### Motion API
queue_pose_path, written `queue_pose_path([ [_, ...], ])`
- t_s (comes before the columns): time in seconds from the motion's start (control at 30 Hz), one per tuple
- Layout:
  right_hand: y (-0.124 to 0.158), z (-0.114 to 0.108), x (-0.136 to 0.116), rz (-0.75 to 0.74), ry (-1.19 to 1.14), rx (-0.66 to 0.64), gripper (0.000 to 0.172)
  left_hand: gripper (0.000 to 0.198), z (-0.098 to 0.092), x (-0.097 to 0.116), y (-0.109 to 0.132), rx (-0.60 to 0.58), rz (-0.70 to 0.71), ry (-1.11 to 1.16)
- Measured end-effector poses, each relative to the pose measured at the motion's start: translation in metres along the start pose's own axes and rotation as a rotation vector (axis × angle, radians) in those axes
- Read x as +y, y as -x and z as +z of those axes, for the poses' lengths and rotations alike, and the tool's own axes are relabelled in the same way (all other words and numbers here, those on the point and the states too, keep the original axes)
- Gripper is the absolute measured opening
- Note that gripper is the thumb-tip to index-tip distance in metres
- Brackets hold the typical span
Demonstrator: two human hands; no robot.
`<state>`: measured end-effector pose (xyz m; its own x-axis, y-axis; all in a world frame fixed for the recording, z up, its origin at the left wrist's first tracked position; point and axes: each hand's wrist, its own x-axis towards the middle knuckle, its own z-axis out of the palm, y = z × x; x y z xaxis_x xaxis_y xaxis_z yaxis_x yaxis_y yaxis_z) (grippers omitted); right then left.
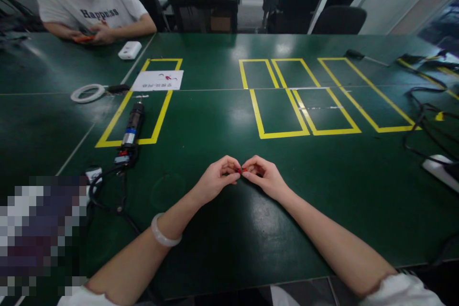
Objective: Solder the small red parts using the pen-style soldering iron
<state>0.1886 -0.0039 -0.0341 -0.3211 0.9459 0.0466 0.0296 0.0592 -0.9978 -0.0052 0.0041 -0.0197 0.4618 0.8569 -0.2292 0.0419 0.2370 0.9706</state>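
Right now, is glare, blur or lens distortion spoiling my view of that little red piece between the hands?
Head view: the small red piece pinched between left hand and right hand is sharp enough but tiny, its shape unclear. Ceiling-light glare blotches the green table, not the hands. Wide-angle distortion bends the yellow tape outlines and table edges. Pixelated patches cover the corners at left.
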Motion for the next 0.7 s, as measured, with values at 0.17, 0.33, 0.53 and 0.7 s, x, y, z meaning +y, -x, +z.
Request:
queue_pose_path([
  [0.17, 0.0004, 0.0011, -0.0025, -0.079, 0.055, -0.006, 0.023, 0.033, -0.0001, 0.0026, 0.0002, 0.021, -0.016, 0.005],
  [0.33, 0.0009, -0.0008, -0.0004, -0.143, 0.192, -0.008, 0.018, 0.027, -0.0014, 0.0043, 0.0016, 0.022, 0.016, -0.062],
  [0.53, 0.0002, -0.0024, 0.0, -0.144, 0.284, -0.021, 0.019, 0.028, 0.0003, 0.0071, 0.0045, 0.093, 0.081, -0.239],
  [0.7, -0.0009, -0.0035, -0.001, -0.095, 0.198, -0.026, 0.017, 0.027, 0.0015, 0.0069, 0.0059, 0.084, 0.093, -0.285],
])
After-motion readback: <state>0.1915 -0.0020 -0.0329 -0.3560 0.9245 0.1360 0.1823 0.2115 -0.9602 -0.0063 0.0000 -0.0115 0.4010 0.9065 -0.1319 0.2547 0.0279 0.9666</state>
